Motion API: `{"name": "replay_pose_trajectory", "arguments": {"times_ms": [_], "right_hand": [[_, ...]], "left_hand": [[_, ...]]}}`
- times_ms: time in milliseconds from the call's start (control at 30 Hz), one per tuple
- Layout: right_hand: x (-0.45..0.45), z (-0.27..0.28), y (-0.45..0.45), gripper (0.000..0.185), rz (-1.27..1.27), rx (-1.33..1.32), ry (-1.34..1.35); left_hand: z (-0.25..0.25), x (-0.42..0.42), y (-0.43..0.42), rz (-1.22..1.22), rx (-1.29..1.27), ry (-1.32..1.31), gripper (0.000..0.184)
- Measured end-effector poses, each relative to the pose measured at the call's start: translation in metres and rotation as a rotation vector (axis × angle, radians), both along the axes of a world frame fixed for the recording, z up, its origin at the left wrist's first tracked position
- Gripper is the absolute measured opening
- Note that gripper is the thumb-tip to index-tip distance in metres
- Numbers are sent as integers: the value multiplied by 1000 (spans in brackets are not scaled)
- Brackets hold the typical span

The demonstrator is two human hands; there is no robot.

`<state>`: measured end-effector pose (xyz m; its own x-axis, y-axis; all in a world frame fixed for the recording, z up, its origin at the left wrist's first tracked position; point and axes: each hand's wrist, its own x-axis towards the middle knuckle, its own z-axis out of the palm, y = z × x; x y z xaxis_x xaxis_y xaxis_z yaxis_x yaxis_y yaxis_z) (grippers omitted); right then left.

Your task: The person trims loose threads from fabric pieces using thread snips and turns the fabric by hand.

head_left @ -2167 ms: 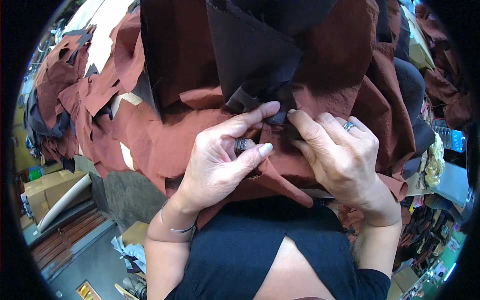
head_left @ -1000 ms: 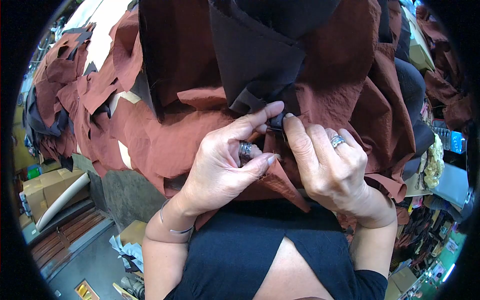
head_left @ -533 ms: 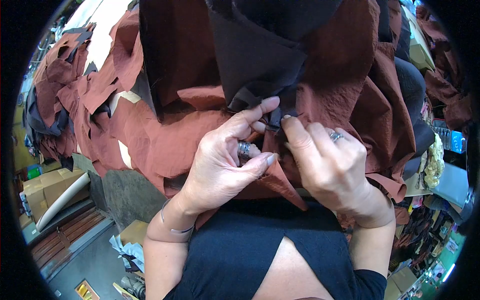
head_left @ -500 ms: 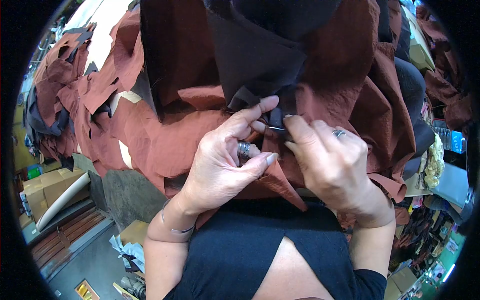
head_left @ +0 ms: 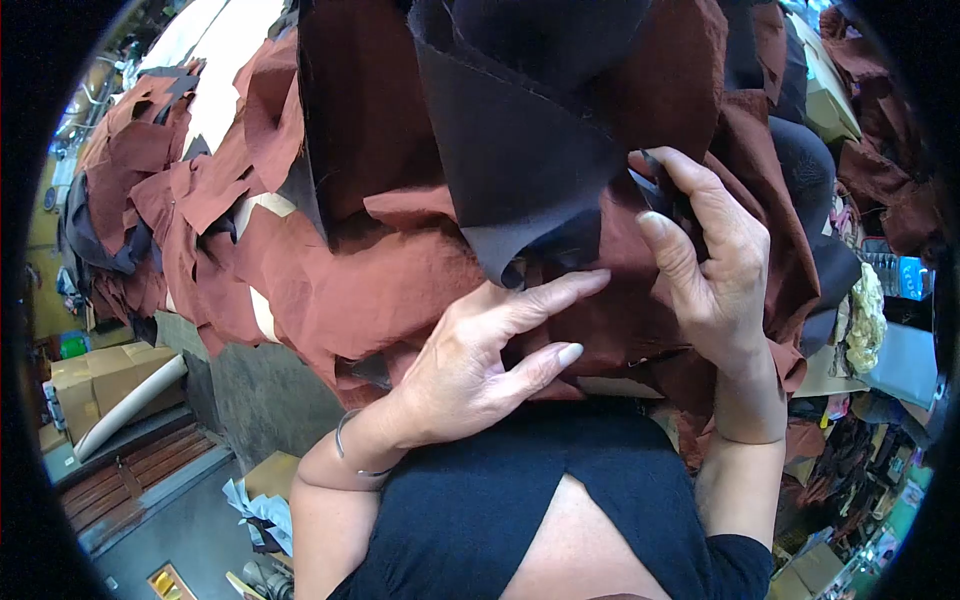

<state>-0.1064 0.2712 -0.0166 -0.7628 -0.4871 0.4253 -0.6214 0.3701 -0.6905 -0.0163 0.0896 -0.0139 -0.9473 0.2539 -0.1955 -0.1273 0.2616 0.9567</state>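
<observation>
My left hand [head_left: 475,360] lies palm down over the rust-red cloth [head_left: 370,270], index finger and thumb stretched apart; its other fingers are mostly hidden. Touching its knuckles is the curled lower corner of a dark grey cloth [head_left: 520,130] with a frayed edge. To the right, my right hand [head_left: 715,250] is raised above the red cloth, its fingers curled around a small dark tool with a shiny metal blade [head_left: 643,184]. Its exact kind is unclear.
Layered red and dark cloth pieces [head_left: 120,200] cover the left side. A cardboard box [head_left: 105,380] and a pale curved tube [head_left: 130,405] are at lower left. A clear plastic bottle [head_left: 905,277] and a pale crumpled bundle [head_left: 866,320] are on the right.
My right hand has moved up and right, away from my left hand, with the small bladed tool. My left hand has shifted slightly down and flattened, and the dark cloth's corner has curled over.
</observation>
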Motion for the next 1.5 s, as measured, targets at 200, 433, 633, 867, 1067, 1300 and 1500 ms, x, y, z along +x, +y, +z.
{"name": "replay_pose_trajectory", "arguments": {"times_ms": [200, 433, 633, 867, 1067, 1300, 1500], "right_hand": [[-5, 16, 5, 35, 17, -56, 48], [-15, 14, 16, 36, 2, -186, 143], [-20, 13, 16, 31, -1, -332, -64], [-21, 16, 21, 29, -14, -465, -348], [-26, 12, 20, 17, 84, -606, -301], [-19, 11, 13, 18, 220, -678, -401], [-17, 31, 6, 30, 182, -335, -111]], "left_hand": [[-4, 9, -4, 458, 416, 24, 62], [3, 16, -130, 1122, -201, 845, 34], [73, 23, -219, 1254, -290, 1135, 55], [133, 14, -135, 416, 155, 667, 43], [113, -49, -95, -95, -60, 187, 24], [59, -58, -66, -294, -93, 148, 20], [48, -49, -56, -321, 8, 142, 27]]}}
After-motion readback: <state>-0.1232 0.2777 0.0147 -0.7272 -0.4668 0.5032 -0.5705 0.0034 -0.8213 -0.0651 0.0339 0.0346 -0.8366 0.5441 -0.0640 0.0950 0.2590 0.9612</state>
